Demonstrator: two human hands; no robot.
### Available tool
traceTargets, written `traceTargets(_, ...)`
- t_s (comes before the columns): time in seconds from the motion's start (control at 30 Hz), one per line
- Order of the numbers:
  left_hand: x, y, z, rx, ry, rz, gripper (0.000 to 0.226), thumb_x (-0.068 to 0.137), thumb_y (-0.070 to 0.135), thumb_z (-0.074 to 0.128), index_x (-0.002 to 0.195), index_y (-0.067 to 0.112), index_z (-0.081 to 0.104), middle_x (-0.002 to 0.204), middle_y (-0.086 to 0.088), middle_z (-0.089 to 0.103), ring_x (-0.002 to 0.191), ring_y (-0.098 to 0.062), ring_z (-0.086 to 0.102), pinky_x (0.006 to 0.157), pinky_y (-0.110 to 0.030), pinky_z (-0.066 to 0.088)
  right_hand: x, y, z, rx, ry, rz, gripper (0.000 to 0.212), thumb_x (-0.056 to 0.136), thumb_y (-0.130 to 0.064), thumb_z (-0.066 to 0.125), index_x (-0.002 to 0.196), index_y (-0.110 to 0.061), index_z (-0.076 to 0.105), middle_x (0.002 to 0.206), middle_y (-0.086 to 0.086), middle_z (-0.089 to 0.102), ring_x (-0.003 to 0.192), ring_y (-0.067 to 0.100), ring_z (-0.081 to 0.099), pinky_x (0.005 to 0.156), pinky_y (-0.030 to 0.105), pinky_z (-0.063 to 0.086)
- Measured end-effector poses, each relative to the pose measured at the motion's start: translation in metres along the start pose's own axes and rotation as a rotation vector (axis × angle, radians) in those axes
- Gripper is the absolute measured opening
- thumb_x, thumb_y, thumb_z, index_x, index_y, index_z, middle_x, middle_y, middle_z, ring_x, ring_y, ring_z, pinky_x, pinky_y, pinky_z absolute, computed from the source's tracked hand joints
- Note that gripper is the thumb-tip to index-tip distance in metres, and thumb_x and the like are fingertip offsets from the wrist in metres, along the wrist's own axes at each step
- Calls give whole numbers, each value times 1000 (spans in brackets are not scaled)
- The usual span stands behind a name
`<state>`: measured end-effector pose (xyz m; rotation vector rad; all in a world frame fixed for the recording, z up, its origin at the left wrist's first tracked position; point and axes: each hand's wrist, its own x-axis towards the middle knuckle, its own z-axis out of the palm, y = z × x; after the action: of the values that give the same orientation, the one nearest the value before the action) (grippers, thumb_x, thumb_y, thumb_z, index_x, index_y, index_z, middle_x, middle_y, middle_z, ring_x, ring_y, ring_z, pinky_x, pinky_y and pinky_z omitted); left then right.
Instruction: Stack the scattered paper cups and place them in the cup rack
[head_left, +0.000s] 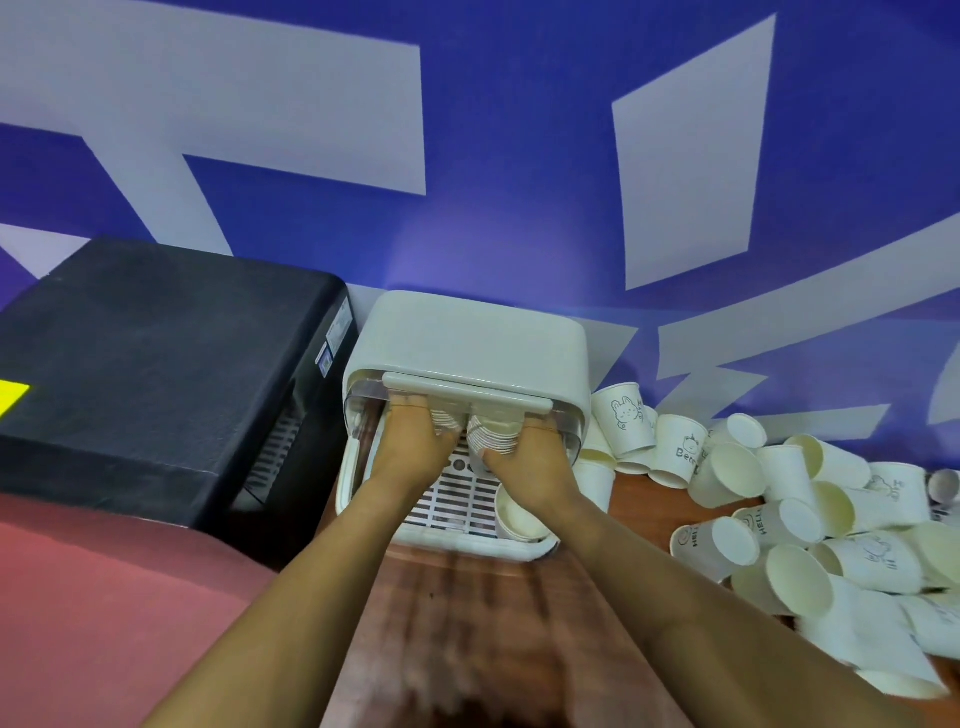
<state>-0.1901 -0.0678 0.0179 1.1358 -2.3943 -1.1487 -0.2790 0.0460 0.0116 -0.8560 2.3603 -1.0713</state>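
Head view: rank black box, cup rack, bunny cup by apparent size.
1. black box
2. cup rack
3. bunny cup
All three stand about equally far back by the wall, so the order looks safe.

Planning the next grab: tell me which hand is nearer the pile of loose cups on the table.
Right. The right hand grips a cup stack inside the rack, on the side toward the loose cups; the left hand is farther away.

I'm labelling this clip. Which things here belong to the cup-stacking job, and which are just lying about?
Job:
left hand and right hand, each with a grip on a cup stack
cup rack
scattered paper cups

Lying about:
black machine
wooden table
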Motion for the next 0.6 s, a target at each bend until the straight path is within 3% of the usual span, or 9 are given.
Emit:
traceTargets(0.07,-6,-2,-3,-45,21,17,78,81,11,70,145,3,26,152,-16,21,139,-27,27,111,-28,24,-7,2,-1,9,0,23,67,69,-33,65,131,-15,45,126,3,54,115,17,54,100,32,45)
traceTargets(0.17,-19,-6,-6,-129,26,60,86,76,11,73,146,10,23,153,-9,24,140,-23,28,113,-32,28,-28,3,-9,14,-22,16,75,76,-23,71,139,-16,31,135,4,47,122,17,47,100,23,37)
traceTargets(0.27,-40,-9,-5,-77,-82,8,91,72,19,75,147,17,23,149,-4,33,137,-21,32,110,-36,32,-53,5,-22,6,-100,3,74,81,-19,67,144,-23,28,138,2,44,119,17,48,98,22,37)
traceTargets(0.37,-68,-3,-3,10,-202,-39,89,77,32,71,149,18,21,152,-4,29,141,-22,26,114,-38,28,-80,13,-41,-73,-133,58,55,84,-24,65,136,-21,46,129,1,51,98,14,58,86,18,39)
traceTargets(0.47,-91,11,1,63,-219,4,75,83,27,68,146,16,28,149,-7,32,137,-22,29,109,-31,26,-104,28,-61,-111,-123,69,36,83,-23,66,118,-19,61,113,0,62,100,11,59,81,15,38)
traceTargets(0.6,-115,35,13,79,-270,132,56,83,30,67,133,24,43,129,-4,45,119,-23,45,98,-31,36,-133,53,-87,-53,-89,162,27,83,-22,68,109,-16,64,101,-2,64,97,11,59,85,21,43)
